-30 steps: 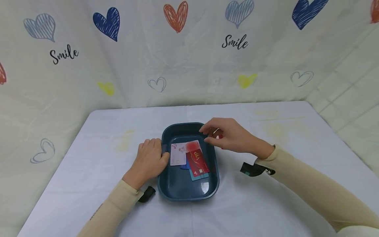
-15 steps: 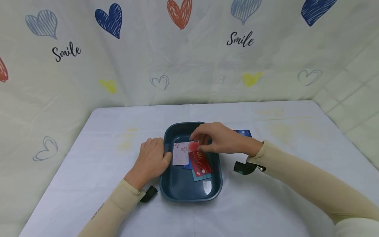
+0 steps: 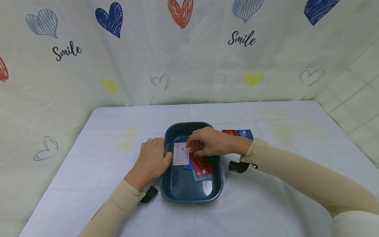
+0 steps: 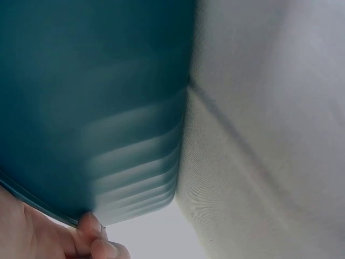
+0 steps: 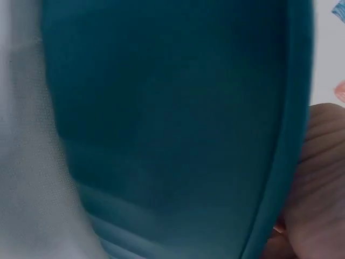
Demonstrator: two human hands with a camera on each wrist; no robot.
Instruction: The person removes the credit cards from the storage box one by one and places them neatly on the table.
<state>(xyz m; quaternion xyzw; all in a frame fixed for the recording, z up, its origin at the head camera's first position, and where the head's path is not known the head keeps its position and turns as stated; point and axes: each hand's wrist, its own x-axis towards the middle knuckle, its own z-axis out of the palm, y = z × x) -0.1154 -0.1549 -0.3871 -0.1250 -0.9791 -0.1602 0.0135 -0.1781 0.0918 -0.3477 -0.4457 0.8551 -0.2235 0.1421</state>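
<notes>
red card [image 3: 202,168] lies over a teal card [image 3: 202,178] in the tray [image 3: 180,188]; likely light, stiff and slick, best pinched by its edges. the left hand [image 3: 149,161] grips the tray's rim; the right hand [image 3: 212,142] is over the red card's far end, whether pinching i cannot tell.

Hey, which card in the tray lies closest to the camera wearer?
The teal card, peeking out beneath the red card; its edge reaches nearer than the red card, blue card or pale card.

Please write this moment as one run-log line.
left hand: grips tray; right hand: over red card inside tray; contact: unclear; blue card: on table
</notes>
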